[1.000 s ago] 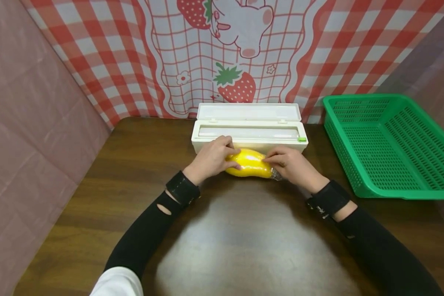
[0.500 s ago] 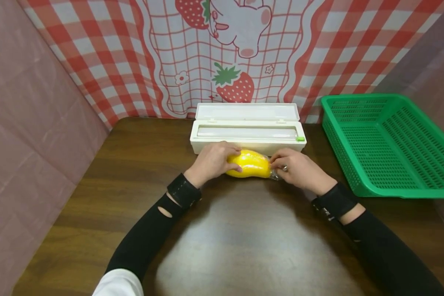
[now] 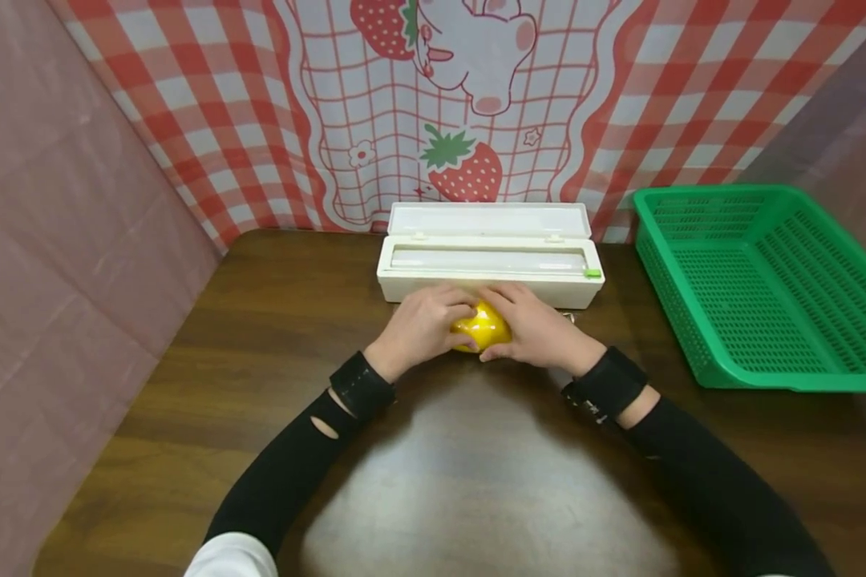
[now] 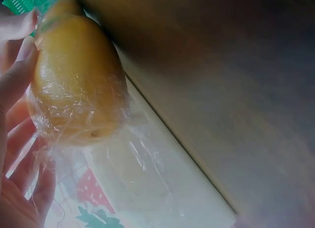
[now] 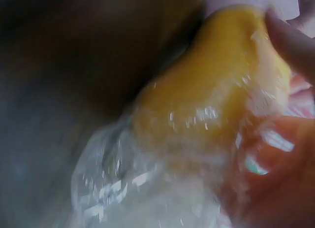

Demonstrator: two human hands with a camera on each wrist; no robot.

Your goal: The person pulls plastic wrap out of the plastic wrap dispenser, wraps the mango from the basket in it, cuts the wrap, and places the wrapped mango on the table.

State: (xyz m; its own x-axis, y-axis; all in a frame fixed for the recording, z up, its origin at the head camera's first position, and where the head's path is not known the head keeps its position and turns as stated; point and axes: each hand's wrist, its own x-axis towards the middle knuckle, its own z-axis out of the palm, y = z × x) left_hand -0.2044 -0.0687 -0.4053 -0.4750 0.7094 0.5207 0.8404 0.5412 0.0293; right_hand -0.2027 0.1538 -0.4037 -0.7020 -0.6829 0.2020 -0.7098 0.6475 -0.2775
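A smooth yellow fruit (image 3: 485, 324), long and slightly curved with a narrower end, is wrapped in clear cling film (image 5: 115, 181). Loose film hangs past its end in both wrist views. My left hand (image 3: 422, 327) grips one end, fingers over the far side and thumb on the near side. From the opposite end my right hand (image 3: 541, 330) holds it the same way, so only the middle shows in the head view. Just behind both hands stands a white cling film dispenser (image 3: 491, 290), its lid (image 3: 487, 219) raised and a roll (image 3: 487, 260) visible inside.
To the right of the dispenser is a green perforated basket (image 3: 714, 353). A red-checked strawberry cloth (image 3: 238, 120) hangs behind the brown wooden table (image 3: 260, 320). Pink cloth (image 3: 79, 240) covers the left side.
My right hand has moved left from the film at the fruit's right end and now wraps round the fruit itself. The left hand keeps its grip.
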